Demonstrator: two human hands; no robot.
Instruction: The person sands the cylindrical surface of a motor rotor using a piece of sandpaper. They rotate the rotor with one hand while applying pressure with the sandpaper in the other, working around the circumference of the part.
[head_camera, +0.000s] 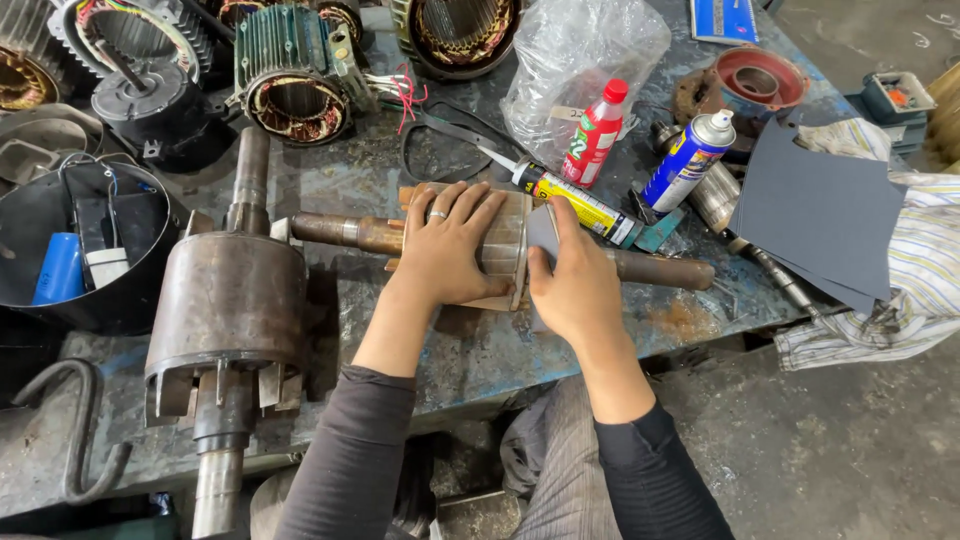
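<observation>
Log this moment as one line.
left hand: flat on rotor | right hand: pressing sandpaper piece to rotor | bench: rotor lying sideways

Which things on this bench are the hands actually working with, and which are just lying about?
In hand:
- left hand pressed flat on the rusty steel rotor with its long shaft
- right hand pressing a small grey abrasive sheet against that rotor

Lying about:
- larger brown rotor
- blue-and-white spray can
- red-capped bottle
- yellow sealant tube
- stack of dark grey abrasive sheets
- green-finned stator

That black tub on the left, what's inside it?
Inside the black tub lie a blue cylinder, a black-and-white block and thin wires. Whatever lies beneath them is hidden.
</observation>
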